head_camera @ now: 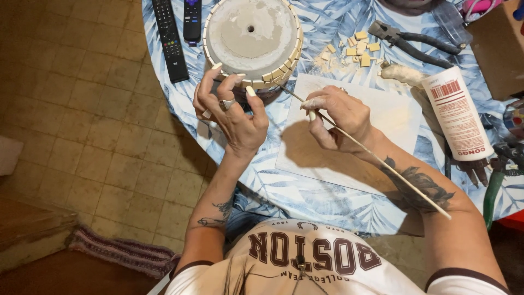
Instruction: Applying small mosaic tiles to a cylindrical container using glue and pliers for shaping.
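**Working a Thin Stick Along the Rim of an Upturned Pot**

Holding a long, thin, pale wooden stick (371, 153) pinched between thumb and fingers, the right hand (338, 117) is closed around it, with the tip reaching the rim of a round grey concrete pot (252, 38) that stands upside down on the desk (327, 202). Small cream square tiles line the pot's edge. The left hand (232, 112) is open, its fingers spread and curled, fingertips touching the pot's near rim; it wears a ring.

Beneath the right hand lies a white rectangular board (382, 114) on the blue leaf-patterned cloth covering the desk. Beyond the board sits a loose heap of cream tile pieces (357, 49), with dark-handled pliers (415, 41) just past it. A white plastic glue tube (456, 112) lies to the right of the board. Two black remote controls (177, 33) rest left of the pot, near the desk edge.
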